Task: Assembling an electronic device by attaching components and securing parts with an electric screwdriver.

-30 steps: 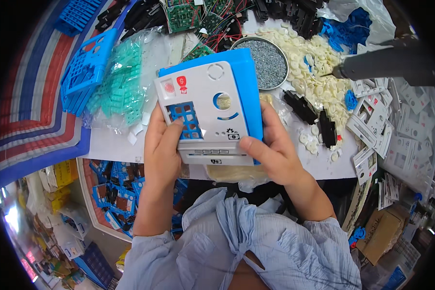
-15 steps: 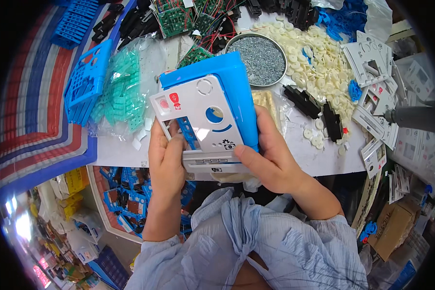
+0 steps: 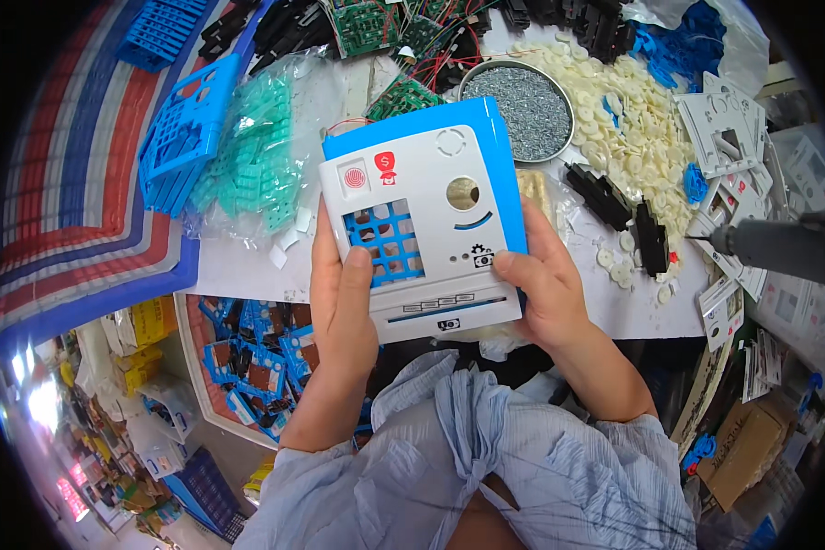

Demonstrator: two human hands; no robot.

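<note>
Both hands hold a white plastic front panel [image 3: 431,188] laid over a blue plastic panel [image 3: 499,151], raised above the table's front edge. The white one has printed red and black icons, a round hole, a slot near the bottom and a square window through which a blue lattice shows. My left hand [image 3: 341,298] grips the left edge, its thumb on the front beside the window. On the right edge, my right hand [image 3: 552,291] has its thumb pressed near the lower right corner. Fingers behind the panels are mostly hidden. The two panels now lie nearly flush.
A round tin [image 3: 566,137] of small screws stands behind, beside a heap of cream plastic discs [image 3: 651,128] and black parts [image 3: 651,236]. An electric screwdriver [image 3: 770,246] juts in from the right. Left are stacked blue panels [image 3: 181,137] and bagged turquoise parts [image 3: 257,156].
The white panel has come down square against the blue one, which sat askew behind it. My left fingers have left the window for the edge. The view has shifted slightly.
</note>
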